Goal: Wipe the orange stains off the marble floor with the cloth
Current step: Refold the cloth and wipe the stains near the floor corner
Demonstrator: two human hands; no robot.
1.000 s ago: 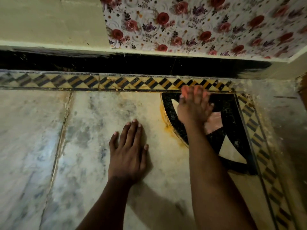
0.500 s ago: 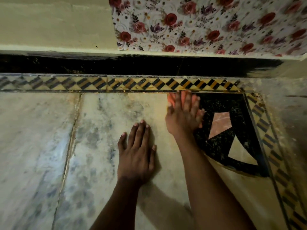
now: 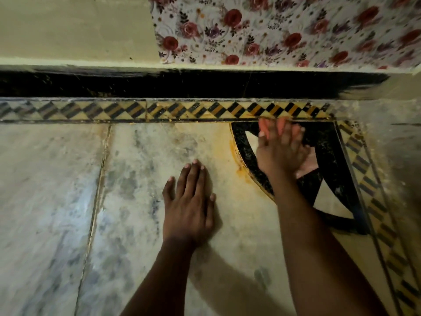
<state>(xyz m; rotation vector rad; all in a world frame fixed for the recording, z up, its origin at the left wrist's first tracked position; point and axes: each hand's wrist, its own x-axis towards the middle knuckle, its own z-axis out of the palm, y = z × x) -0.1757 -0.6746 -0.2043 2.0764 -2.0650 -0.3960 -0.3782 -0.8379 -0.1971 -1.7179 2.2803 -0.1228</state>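
Note:
My left hand [image 3: 190,206] lies flat on the pale marble floor [image 3: 136,179], palm down, holding nothing. My right hand [image 3: 281,151] presses a pinkish-orange cloth [image 3: 266,128] onto the black inlay [image 3: 330,160] just below the patterned border. The hand hides most of the cloth; bits of it show past the fingertips and at the hand's right side. An orange stain [image 3: 239,165] runs along the curved left edge of the inlay, between my two hands.
A black-and-yellow diamond border strip [image 3: 159,109] runs along the black skirting [image 3: 182,84] of the wall, and turns down the right side [image 3: 376,201]. Floral sheeting [image 3: 273,30] covers the wall above. A floor joint [image 3: 98,190] crosses the marble at left.
My right hand slid the cloth left onto the marble edge half a second ago and is now back to the right over the black inlay. My left hand stays planted.

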